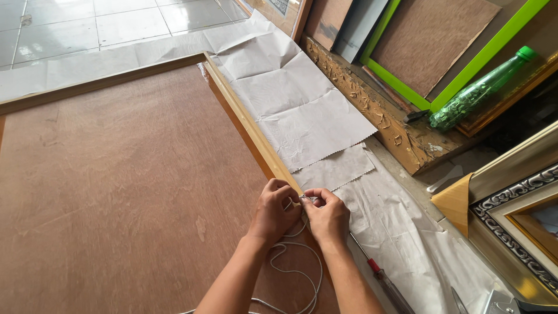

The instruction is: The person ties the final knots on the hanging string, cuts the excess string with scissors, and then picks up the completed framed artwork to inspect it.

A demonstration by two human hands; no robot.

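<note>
Two bare hands meet at the right edge of a big wooden frame [247,125] that lies face down on the floor. The left hand [274,210] is curled tight, with its fingers pinched together at the frame's edge. The right hand [328,216] is curled the same way, and its fingertips pinch a small shiny bit right where the two hands touch. What that bit is cannot be told, as it is too small. A thin white cord [299,270] runs up into the hands, so both seem to have hold of its end. The rest of the cord loops loosely over the brown backing board [128,192], just below the wrists.

A screwdriver with a red handle [381,278] lies beside the right forearm, on the crumpled white paper [302,110] that covers the floor next to the frame. Farther off, a green plastic bottle [479,88] leans on an old chipped plank [378,113], near a bright green frame [410,90]. A gold ornate frame [511,232] sits at the right.

Some things could go wrong here. The cord is thin and the shiny bit is tiny, so it could slip out of the pinch if the fingers loosen. The loose loops lie close to the arms, so a wrist could catch them and tug the end free. The screwdriver is very near, and an elbow could bump it.
</note>
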